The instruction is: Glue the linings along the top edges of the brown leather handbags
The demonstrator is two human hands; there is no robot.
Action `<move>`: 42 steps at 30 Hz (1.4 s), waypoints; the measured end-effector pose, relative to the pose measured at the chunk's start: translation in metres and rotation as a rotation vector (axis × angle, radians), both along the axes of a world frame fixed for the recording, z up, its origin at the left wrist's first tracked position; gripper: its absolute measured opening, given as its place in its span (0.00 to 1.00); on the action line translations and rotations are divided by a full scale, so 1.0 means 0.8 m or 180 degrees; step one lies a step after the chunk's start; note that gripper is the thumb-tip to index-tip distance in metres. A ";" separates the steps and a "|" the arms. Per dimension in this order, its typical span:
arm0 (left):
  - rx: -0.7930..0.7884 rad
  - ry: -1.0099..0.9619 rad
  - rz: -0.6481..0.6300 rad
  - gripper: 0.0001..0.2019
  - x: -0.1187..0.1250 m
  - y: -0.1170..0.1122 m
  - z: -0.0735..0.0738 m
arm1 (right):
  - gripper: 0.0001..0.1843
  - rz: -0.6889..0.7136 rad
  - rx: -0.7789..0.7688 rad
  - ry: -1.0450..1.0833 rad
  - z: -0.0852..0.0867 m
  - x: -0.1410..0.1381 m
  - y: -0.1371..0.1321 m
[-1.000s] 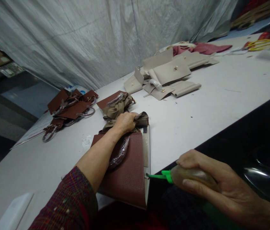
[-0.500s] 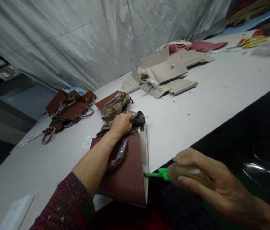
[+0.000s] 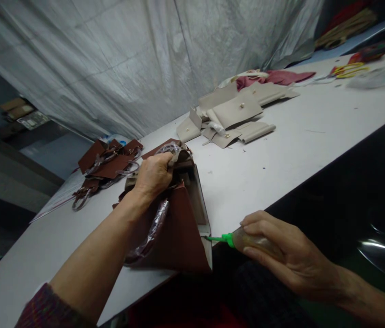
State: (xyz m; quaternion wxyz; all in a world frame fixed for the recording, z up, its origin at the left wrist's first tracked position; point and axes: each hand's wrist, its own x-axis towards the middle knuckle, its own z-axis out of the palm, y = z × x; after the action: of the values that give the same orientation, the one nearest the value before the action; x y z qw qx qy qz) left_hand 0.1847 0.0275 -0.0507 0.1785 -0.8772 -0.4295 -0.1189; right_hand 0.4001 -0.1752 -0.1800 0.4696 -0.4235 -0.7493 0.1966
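Note:
My left hand (image 3: 154, 175) is closed round the top of a brown leather bag piece (image 3: 179, 232), gripping its olive lining and tilting the piece up off the white table (image 3: 281, 155). A plastic-wrapped handle (image 3: 148, 234) hangs down its side. My right hand (image 3: 281, 248) is wrapped round a squeeze bottle (image 3: 257, 241) with a green nozzle (image 3: 220, 238). The nozzle tip touches the pale right edge of the brown piece, near the table's front edge.
A pile of brown bag parts with wrapped handles (image 3: 107, 164) lies at the left. Several beige leather pieces (image 3: 233, 111) sit further back, with pink fabric (image 3: 274, 77) behind them. Yellow-handled scissors (image 3: 349, 69) lie far right. A grey plastic sheet (image 3: 127, 59) hangs behind the table.
My left hand has lifted the far end of the brown piece, which lay flat before and now stands tilted. My right hand has brought the green nozzle to its right edge.

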 end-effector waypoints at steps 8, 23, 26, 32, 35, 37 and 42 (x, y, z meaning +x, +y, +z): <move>0.0353 -0.0074 -0.0154 0.08 -0.024 -0.083 0.062 | 0.09 -0.0552 0.0612 -0.0228 -0.009 0.017 0.038; -0.0769 -0.0502 -0.0036 0.09 -0.072 -0.176 0.007 | 0.06 -0.0208 0.0330 -0.0112 -0.012 0.033 0.051; -0.0806 -0.0558 -0.0002 0.09 -0.075 -0.181 0.003 | 0.04 -0.0218 0.0257 -0.0122 -0.011 0.037 0.051; -0.0755 -0.0778 -0.0082 0.10 -0.076 -0.193 -0.005 | 0.05 -0.0180 0.0092 0.0066 -0.015 0.038 0.045; -0.0801 -0.0861 -0.0134 0.10 -0.075 -0.200 -0.012 | 0.06 -0.0335 0.0116 0.0184 -0.020 0.037 0.045; -0.0822 -0.0917 -0.0162 0.11 -0.076 -0.205 -0.017 | 0.07 -0.0229 -0.0047 0.0226 -0.022 0.037 0.044; -0.0717 -0.0951 -0.0211 0.11 -0.078 -0.214 -0.024 | 0.08 -0.0322 0.0114 0.0299 -0.022 0.037 0.051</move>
State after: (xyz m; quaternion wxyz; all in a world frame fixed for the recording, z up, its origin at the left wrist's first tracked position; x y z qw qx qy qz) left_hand 0.1224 -0.1437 -0.0702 0.0094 -0.8779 -0.4327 -0.2048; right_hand 0.4300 -0.1347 -0.1975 0.5211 -0.4426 -0.7075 0.1789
